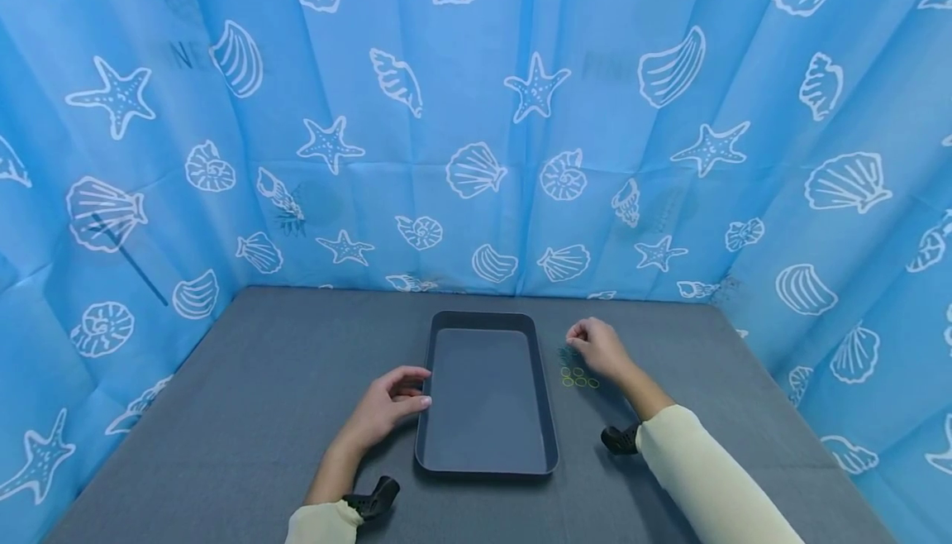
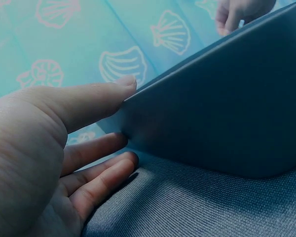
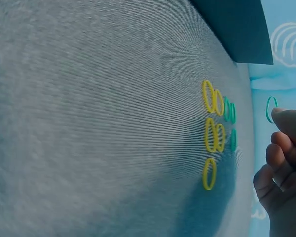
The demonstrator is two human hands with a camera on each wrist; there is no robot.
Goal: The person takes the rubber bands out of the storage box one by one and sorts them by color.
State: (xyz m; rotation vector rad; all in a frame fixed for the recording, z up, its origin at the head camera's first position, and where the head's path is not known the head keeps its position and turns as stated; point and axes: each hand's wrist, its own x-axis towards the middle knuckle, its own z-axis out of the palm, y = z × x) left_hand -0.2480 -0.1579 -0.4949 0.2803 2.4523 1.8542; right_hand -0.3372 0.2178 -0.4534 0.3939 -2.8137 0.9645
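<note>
A dark grey rectangular tray (image 1: pixel 487 473) lies flat, its long sides running away from me. At its left side, my left hand (image 1: pixel 383 408) rests its thumb on the rim, with fingertips against the outer wall, as the left wrist view (image 2: pixel 101 106) of that hand shows. My right hand (image 1: pixel 601 350), to the right of the tray, pinches a small thin green ring (image 3: pixel 267 110) between thumb and forefinger, raised above the table. Several yellow rings (image 3: pixel 204 94) lie in rows on the cloth, with three green rings (image 3: pixel 225 109) beyond them.
Grey cloth (image 1: pixel 320 337) covers the table beneath everything. Blue curtains (image 1: pixel 461 221) with white shells and starfish hang along the back and both sides. Each wrist wears a black strap mount (image 1: pixel 375 497) near a pale sleeve (image 1: pixel 714 470).
</note>
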